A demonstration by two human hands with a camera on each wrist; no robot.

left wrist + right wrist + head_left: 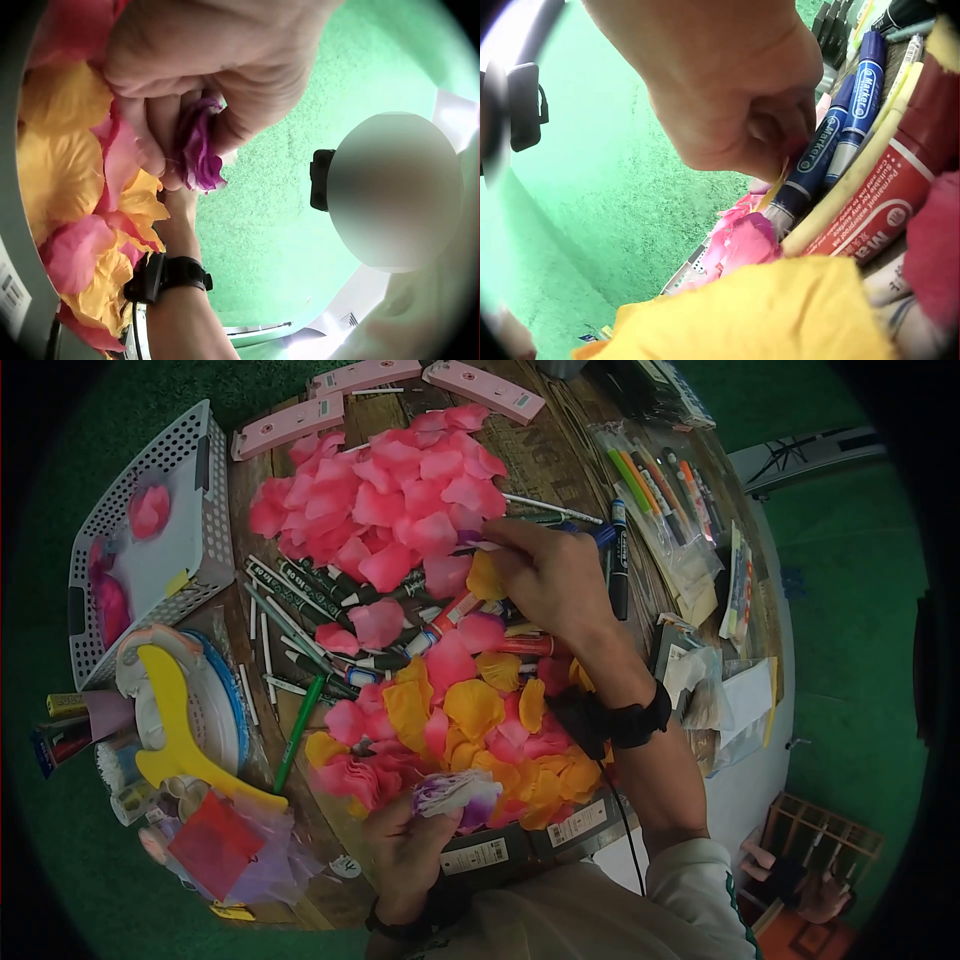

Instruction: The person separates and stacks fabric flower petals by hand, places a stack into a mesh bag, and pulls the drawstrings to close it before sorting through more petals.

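My left hand (405,850) pinches a small stack of purple-and-white artificial petals (455,792) at the near side of the table. In the left wrist view its thumb and fingers squeeze the purple petals (201,146). Over the large pink petal heap (400,490), my right hand (550,575) has curled fingers, with a purple petal (478,544) at the fingertips. A yellow petal (486,576) hangs just under that hand. Blue markers (817,154) lie right beside its fingers in the right wrist view. Between the hands spreads a mixed heap of yellow petals (474,708) and pink ones.
A white perforated basket (212,510) stands at the left, above a yellow curved piece (170,710) and a red sheet (215,845). A green pen (298,735) lies nearby. Bagged markers (660,490) are at the right; pink boxes (485,390) line the far edge.
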